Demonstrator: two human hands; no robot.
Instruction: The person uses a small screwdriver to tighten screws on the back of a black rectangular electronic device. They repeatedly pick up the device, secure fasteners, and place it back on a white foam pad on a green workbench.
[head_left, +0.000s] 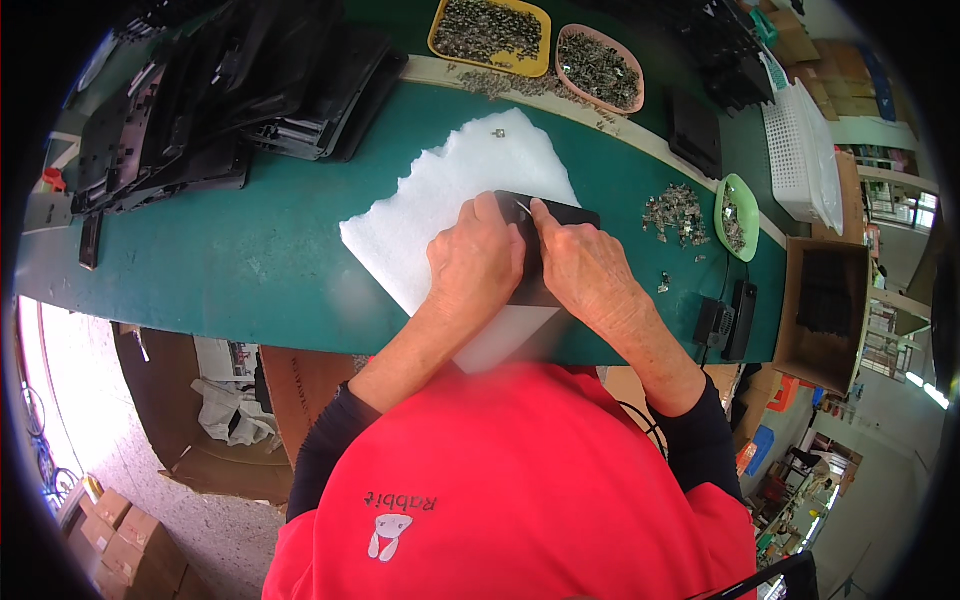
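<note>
A flat black plastic panel lies on a sheet of white foam in front of me. My left hand is closed at the panel's left side, fingers curled over its far left edge. Close beside it, my right hand rests on the panel with its fingers bent. The right fingertips meet near the far edge, where a small bright spot shows; what they pinch is too small to make out. A single small metal clip lies on the foam beyond the hands.
Stacked black plastic panels stand at the far left. A yellow tray, a pink tray and a green bowl hold metal clips. Loose clips lie on the green table. Right are a black device and cardboard box.
</note>
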